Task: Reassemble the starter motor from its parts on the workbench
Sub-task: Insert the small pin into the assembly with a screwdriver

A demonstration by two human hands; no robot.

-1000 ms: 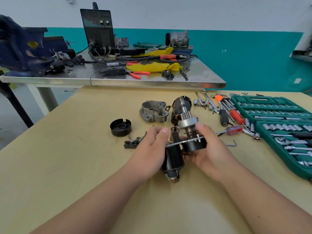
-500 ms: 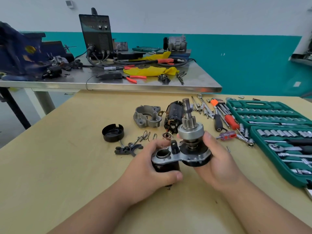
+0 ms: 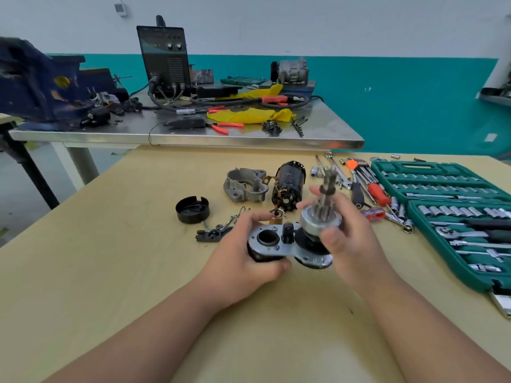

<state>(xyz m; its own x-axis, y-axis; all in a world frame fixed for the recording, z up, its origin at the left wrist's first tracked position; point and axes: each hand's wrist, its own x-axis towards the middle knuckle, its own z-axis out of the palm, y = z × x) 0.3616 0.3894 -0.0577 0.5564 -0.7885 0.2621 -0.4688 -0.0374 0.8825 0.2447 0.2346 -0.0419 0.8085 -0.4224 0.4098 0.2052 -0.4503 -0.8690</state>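
Observation:
I hold the partly built starter motor [image 3: 279,244] above the wooden workbench [image 3: 132,272], its silver plate facing up with a round hole at the left. My left hand [image 3: 243,258] grips the black solenoid end from below. My right hand [image 3: 351,239] grips the silver pinion drive gear [image 3: 320,219], whose splined shaft points up. On the bench behind lie the black motor body [image 3: 287,186], the grey nose housing [image 3: 244,185], a black end cap [image 3: 192,210], a brush holder [image 3: 211,234] and a small copper part [image 3: 277,215].
An open green socket set [image 3: 456,217] fills the bench's right side, with screwdrivers [image 3: 373,189] and wrenches beside it. A steel table [image 3: 193,134] behind carries a welder [image 3: 164,59], yellow cloth, pliers and a blue vise [image 3: 36,84].
I tilted the assembly so its plate faces up. My right hand shifted from under the plate up onto the pinion gear. The view moved in slightly.

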